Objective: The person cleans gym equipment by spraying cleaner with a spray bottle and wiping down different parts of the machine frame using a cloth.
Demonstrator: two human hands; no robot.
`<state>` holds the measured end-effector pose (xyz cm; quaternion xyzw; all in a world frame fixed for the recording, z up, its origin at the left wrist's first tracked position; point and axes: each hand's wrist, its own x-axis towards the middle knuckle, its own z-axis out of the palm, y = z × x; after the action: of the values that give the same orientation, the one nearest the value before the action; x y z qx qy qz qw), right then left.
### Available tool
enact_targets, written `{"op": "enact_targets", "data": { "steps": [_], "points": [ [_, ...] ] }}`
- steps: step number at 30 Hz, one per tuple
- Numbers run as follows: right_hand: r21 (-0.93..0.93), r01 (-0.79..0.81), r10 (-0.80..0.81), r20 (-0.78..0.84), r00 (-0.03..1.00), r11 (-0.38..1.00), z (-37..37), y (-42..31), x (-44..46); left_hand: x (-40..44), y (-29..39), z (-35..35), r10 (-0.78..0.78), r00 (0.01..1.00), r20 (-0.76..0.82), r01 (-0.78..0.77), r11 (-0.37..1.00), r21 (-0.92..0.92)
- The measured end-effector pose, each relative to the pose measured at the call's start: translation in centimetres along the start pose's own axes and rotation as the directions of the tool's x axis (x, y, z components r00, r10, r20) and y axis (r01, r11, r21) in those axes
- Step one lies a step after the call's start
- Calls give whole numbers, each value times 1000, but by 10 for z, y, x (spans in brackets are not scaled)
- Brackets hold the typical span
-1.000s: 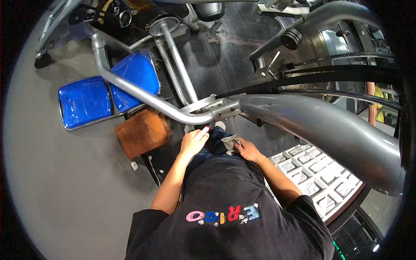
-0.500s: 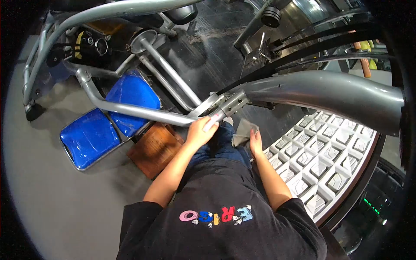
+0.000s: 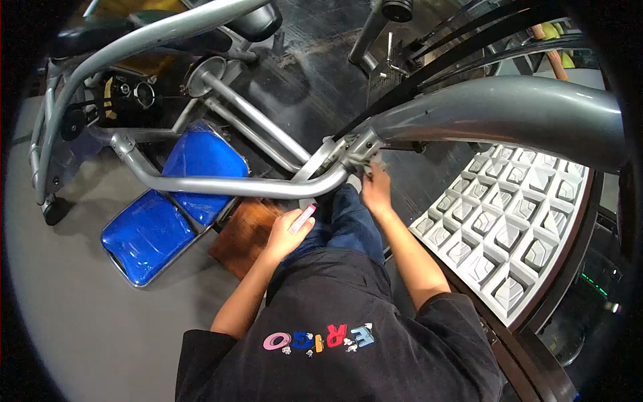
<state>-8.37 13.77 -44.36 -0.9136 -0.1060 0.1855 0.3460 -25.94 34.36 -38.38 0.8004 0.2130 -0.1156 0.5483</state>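
Note:
My left hand (image 3: pixel 289 231) is closed around a small white bottle or tube (image 3: pixel 302 220) with a pink tip, just below the bent grey metal tube (image 3: pixel 248 187). My right hand (image 3: pixel 376 185) reaches up to the bracket joint (image 3: pixel 362 144), where the bent tube meets a thick grey frame arm (image 3: pixel 495 114). Its fingers press a pale grey cloth (image 3: pixel 360 161) against the joint. Most of the cloth is hidden by the fingers and the metal.
Left of the frame stands a blue folding chair (image 3: pixel 147 234), with a wooden block (image 3: pixel 246 234) beside it. A white moulded panel (image 3: pixel 502 228) lies at the right. Exercise-machine parts (image 3: pixel 120 94) fill the upper left, and black cables (image 3: pixel 455 60) cross the upper right.
My right hand has moved up with the cloth to the bracket joint. My left hand has drawn back from the joint, still holding the tube. The view has shifted.

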Motion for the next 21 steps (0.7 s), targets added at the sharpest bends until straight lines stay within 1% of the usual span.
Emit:
{"op": "enact_targets", "data": {
  "steps": [1, 3, 4, 5, 6, 7, 8, 9, 10, 11, 12, 13, 15, 17, 18, 19, 20, 21],
  "points": [
    [-45, -138, 141, 67, 988, 989, -16, 1, 0, 0, 1, 3, 23, 1000, 19, -23, 1000, -13],
    [122, -178, 196, -157, 968, 976, -13, 43, 2, -1, 3, 7, 53, 999, 12, -53, 999, 4],
    [218, -124, 185, -283, 941, 968, -14, 51, 5, -2, 7, 8, 64, 998, 7, -64, 998, 0],
    [218, -124, 184, -278, 943, 968, -17, 40, 5, -5, 7, 9, 74, 997, 5, -74, 997, -3],
    [268, -107, 210, -391, 896, 957, -21, 28, 12, -6, 3, 11, 70, 997, 30, -70, 997, 8],
    [317, -89, 244, -493, 835, 944, -21, 17, 16, -9, 10, 11, 73, 997, 35, -72, 997, -23],
    [293, -129, 260, -466, 846, 947, -5, 17, 26, -10, 11, 11, 69, 995, 70, -67, 997, -31],
    [216, -185, 264, -433, 862, 959, 17, 14, 30, -12, 12, 12, 63, 993, 103, -59, 997, -38],
    [226, -146, 219, -342, 914, 963, 44, 15, 25, -15, 11, 13, 57, 993, 107, -53, 998, -36],
    [-53, -42, 16, -426, 905, 998, 68, 10, 8, -16, 10, 15, 58, 994, 87, -57, 998, -21],
    [-17, -97, 81, -414, 907, 995, 84, 6, 1, -16, 10, 16, 63, 996, 66, -63, 998, -5],
    [172, -124, 176, -332, 927, 977, 84, -4, -8, -18, 11, 16, 62, 996, 68, -62, 998, -4],
    [285, -59, 99, -127, 987, 957, 84, 4, -29, -23, 13, 14, 59, 997, 52, -60, 998, 8],
    [328, -275, 276, 44, 960, 904, 57, 16, -28, -27, 9, 13, 49, 997, 66, -49, 999, -1],
    [393, -166, 212, -76, 974, 904, 39, 16, -27, -28, 5, 13, 32, 997, 77, -31, 999, -10],
    [389, -258, 340, -158, 927, 884, 24, 11, -21, -28, 5, 12, 32, 997, 71, -32, 999, -9],
    [470, -120, 216, -156, 964, 874, 11, 27, -8, -29, 5, 11, 58, 997, 53, -59, 998, 7],
    [390, -147, 236, -191, 953, 909, -21, -11, -4, -32, 3, 11, 82, 996, 38, -83, 996, 25]
  ]
}}
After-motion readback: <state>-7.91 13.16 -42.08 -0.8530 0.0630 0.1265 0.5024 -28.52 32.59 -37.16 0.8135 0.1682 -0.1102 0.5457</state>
